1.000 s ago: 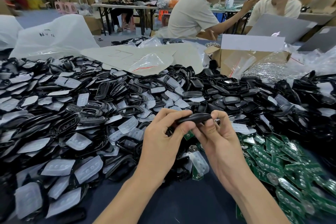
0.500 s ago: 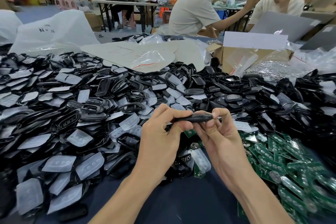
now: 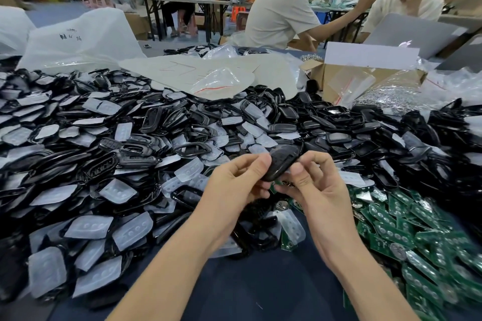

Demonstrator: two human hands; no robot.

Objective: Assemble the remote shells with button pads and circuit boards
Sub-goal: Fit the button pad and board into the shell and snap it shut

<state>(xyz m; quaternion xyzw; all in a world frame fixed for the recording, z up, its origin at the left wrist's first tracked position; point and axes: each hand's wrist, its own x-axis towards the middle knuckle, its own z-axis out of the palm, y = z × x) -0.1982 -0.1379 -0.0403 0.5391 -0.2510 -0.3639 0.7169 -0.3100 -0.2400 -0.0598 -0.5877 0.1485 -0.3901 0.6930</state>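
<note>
Shell [image 3: 283, 161] turned face-up.
Edge-on a moment ago, it now tilts above the heap [image 3: 182, 138], pinched by curled fingers of left hand [image 3: 234, 182] and right hand [image 3: 313, 185]; likely a fit check.

One wide-angle camera, worn on the head, looked forward and down, close over the left hand [image 3: 236, 186] and right hand [image 3: 317, 190], across the worktop [image 3: 260, 292].

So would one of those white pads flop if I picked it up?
Probably floppy: some pads drape and curl over the shells. Likely light, since they look thin and see-through. Maybe grippy, not slippery; they look rubbery.
</note>
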